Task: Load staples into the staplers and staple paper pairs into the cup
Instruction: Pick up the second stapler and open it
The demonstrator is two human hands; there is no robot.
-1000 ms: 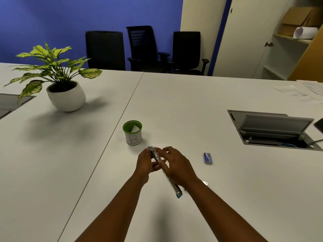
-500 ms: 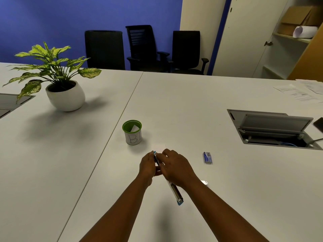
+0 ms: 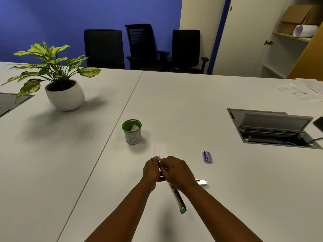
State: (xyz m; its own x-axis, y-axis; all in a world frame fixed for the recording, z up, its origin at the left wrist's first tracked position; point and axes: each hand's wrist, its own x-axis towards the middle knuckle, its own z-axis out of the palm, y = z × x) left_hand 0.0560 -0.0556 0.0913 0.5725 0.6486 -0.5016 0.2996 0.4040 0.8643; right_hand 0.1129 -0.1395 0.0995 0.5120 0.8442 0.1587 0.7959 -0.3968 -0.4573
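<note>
- Head view puts both hands together low in the middle of the frame: the left hand [image 3: 151, 172] has its fingers curled round the front end of the opened stapler [image 3: 176, 193], and the right hand [image 3: 178, 173] is closed over the middle of it, fingertips pinched at the channel beside the left thumb.
- Whether a strip of staples sits between the right fingertips I cannot tell (they hide the spot).
- From under the right hand, the stapler's long metal arm runs down towards the viewer to a blue tip, held clear of the surface [image 3: 227, 198].
- A second silver piece [image 3: 201, 182] pokes out from behind the right wrist, lying on the surface; it may be another stapler, but too little shows to say.
- Just beyond the hands lies a white paper slip [image 3: 159, 148], flat and untouched.
- Right of the hands, apart from them, is the small blue staple box [image 3: 207, 156].
- Further out to the left stands the green-rimmed cup [image 3: 132, 131], marked with letters, with a folded white paper already showing inside it.
- My reading: the loading step is in hand, staples being seated in the magazine.
- Next calls for closing the arm down until it latches, then gathering paper into a pair, pressing a staple through, and dropping it in the cup.
</note>
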